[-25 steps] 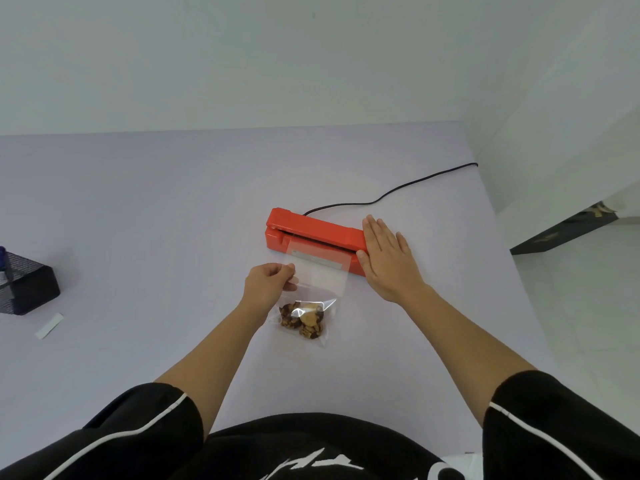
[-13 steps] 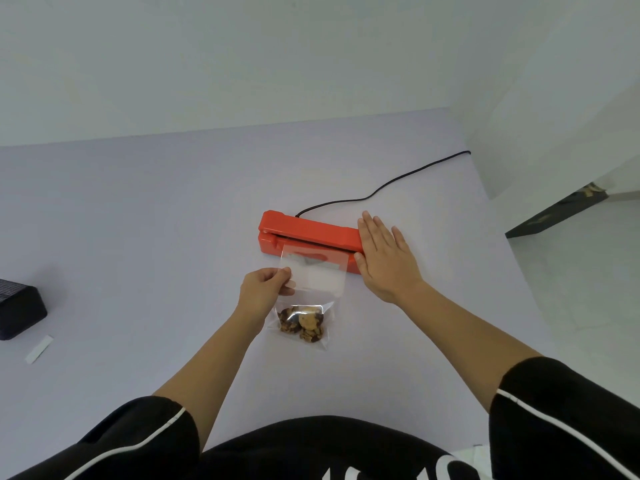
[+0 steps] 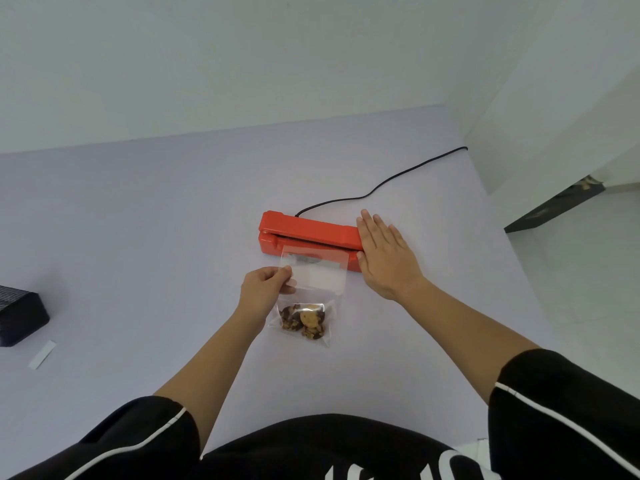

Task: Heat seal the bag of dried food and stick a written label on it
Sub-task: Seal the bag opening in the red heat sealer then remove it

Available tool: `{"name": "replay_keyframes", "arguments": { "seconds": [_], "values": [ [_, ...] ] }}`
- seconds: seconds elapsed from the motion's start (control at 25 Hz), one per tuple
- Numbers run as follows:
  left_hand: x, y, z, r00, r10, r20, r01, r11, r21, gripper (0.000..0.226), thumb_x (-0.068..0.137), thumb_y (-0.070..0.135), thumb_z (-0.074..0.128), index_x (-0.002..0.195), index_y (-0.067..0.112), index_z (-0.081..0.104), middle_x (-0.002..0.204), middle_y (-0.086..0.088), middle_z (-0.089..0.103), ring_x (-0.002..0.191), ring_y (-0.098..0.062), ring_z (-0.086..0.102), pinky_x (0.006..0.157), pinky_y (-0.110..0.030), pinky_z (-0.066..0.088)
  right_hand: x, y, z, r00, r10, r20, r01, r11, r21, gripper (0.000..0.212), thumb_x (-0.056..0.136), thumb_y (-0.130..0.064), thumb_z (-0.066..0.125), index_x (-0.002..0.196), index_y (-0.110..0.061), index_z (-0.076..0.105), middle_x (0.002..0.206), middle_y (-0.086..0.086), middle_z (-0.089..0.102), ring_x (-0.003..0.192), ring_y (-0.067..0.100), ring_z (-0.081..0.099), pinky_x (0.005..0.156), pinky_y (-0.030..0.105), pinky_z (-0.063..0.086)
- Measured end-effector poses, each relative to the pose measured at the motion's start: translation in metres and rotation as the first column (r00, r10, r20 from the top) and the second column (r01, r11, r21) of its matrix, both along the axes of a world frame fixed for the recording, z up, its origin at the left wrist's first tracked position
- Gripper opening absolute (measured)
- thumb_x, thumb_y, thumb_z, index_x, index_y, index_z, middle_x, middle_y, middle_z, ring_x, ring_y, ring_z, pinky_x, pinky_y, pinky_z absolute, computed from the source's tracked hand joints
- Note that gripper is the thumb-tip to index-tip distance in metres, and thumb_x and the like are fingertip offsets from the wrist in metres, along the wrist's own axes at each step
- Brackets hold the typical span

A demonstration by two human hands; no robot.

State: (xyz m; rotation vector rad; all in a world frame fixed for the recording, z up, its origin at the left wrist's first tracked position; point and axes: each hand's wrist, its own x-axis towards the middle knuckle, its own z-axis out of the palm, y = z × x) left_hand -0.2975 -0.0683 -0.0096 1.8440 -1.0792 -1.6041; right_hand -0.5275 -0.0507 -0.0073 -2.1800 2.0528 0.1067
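A clear plastic bag (image 3: 313,284) with brown dried food (image 3: 304,321) at its bottom lies on the pale table, its open top resting on the front of the red heat sealer (image 3: 304,233). My left hand (image 3: 265,289) pinches the bag's left edge near the top. My right hand (image 3: 386,252) lies flat, fingers together, on the right end of the sealer's lid. A white paper label strip (image 3: 42,355) lies at the far left of the table.
A black cord (image 3: 381,183) runs from the sealer's back to the table's right edge. A dark mesh box (image 3: 19,320) stands at the left edge next to the strip. The table's right edge drops to a white floor.
The bag's top has drawn back slightly from the sealer's slot and now lies over its front. The camera has tilted, shifting the scene lower in view. Both hands keep their places.
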Motion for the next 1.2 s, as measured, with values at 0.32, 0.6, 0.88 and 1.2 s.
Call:
{"name": "replay_keyframes", "arguments": {
  "seconds": [0.32,0.6,0.88,1.2],
  "values": [
    [0.0,-0.0009,-0.0014,1.0,0.008,-0.009,-0.008,1.0,0.003,0.021,0.088,0.024,0.061,0.085,0.006,0.071,0.08,-0.012,0.072,0.07,-0.019,0.068,0.102,-0.046,0.046,-0.0001,0.0009,-0.0006,1.0,-0.005,-0.002,0.005,1.0,0.0,0.073,0.08,-0.039,-0.009,0.147,-0.01,-0.006,0.158,0.005,-0.006,0.145,0.021,-0.003,0.113,0.034,-0.008],
    [-0.0024,-0.0005,-0.0003,1.0,0.019,-0.004,-0.019,1.0,0.014,0.021,0.088,0.023,0.061,0.086,0.004,0.07,0.077,-0.011,0.071,0.069,-0.017,0.067,0.102,-0.044,0.045,-0.0003,0.0012,-0.0029,1.0,-0.017,0.01,0.017,1.0,-0.004,0.069,0.084,-0.037,-0.005,0.147,-0.011,-0.005,0.158,0.005,-0.005,0.145,0.02,-0.003,0.113,0.034,-0.008],
    [-0.0036,-0.0006,0.0023,0.999,0.036,-0.017,-0.035,0.999,0.013,0.018,0.088,0.021,0.061,0.078,0.009,0.069,0.076,-0.008,0.069,0.067,-0.016,0.066,0.102,-0.043,0.045,-0.0011,0.0013,-0.0024,1.0,-0.009,0.027,0.009,1.0,-0.015,0.072,0.081,-0.038,-0.006,0.147,-0.011,-0.002,0.158,0.005,-0.002,0.145,0.02,-0.001,0.113,0.035,-0.007],
    [-0.0033,-0.0006,0.0013,0.999,0.032,-0.015,-0.032,0.999,0.005,0.018,0.088,0.021,0.061,0.076,0.011,0.069,0.076,-0.009,0.069,0.066,-0.015,0.065,0.103,-0.044,0.045,-0.0013,0.0016,-0.0038,1.0,-0.018,0.024,0.018,1.0,-0.01,0.068,0.084,-0.036,-0.003,0.147,-0.011,-0.002,0.158,0.005,-0.002,0.145,0.02,-0.001,0.113,0.035,-0.008]
  ]
}}
